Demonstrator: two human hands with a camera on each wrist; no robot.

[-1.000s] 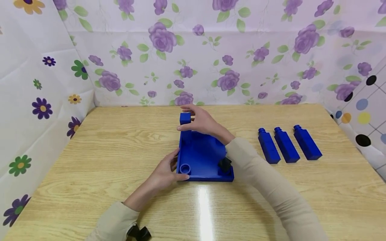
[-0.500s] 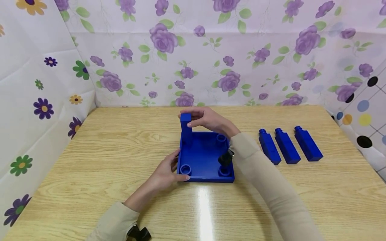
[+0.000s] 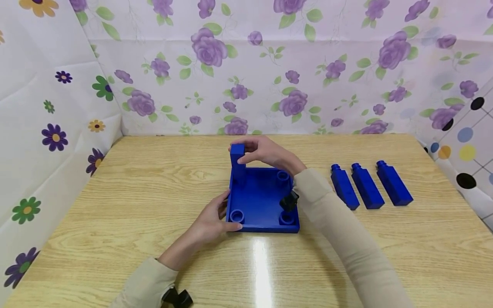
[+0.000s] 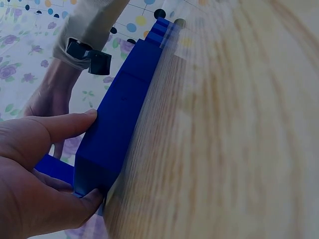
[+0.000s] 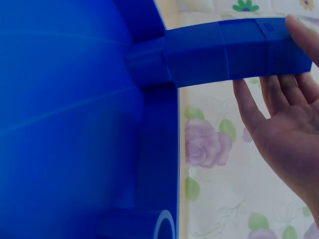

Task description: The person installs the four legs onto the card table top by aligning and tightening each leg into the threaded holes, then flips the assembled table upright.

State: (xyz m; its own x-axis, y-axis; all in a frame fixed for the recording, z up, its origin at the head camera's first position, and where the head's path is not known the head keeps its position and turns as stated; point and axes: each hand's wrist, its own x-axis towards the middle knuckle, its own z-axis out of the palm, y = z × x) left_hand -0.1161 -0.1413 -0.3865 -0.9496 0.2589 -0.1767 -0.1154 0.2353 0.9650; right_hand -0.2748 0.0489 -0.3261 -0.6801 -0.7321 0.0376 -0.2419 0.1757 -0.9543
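A blue square tabletop (image 3: 256,199) lies underside up, with raised edges and round sockets in its corners. Upright at its far left corner stands a blue table leg (image 3: 238,167). My right hand (image 3: 265,152) has its thumb and fingers around the upper part of this leg. In the right wrist view, the leg's lower end meets the socket (image 5: 147,62), which hides its thread. My left hand (image 3: 209,220) grips the tabletop's near left corner, thumb over the front edge. The left wrist view shows that thumb and a finger on the tabletop's sides (image 4: 119,109).
Three more blue legs, the left one (image 3: 344,188), the middle one (image 3: 367,188) and the right one (image 3: 393,184), lie on the wooden table (image 3: 154,184) to the right, threaded ends pointing away. A flowered cloth (image 3: 254,77) hangs behind the table.
My right hand has shifted slightly right and its grip on the leg has changed. The leg has turned a little and its side now shows more. My left hand stays put.
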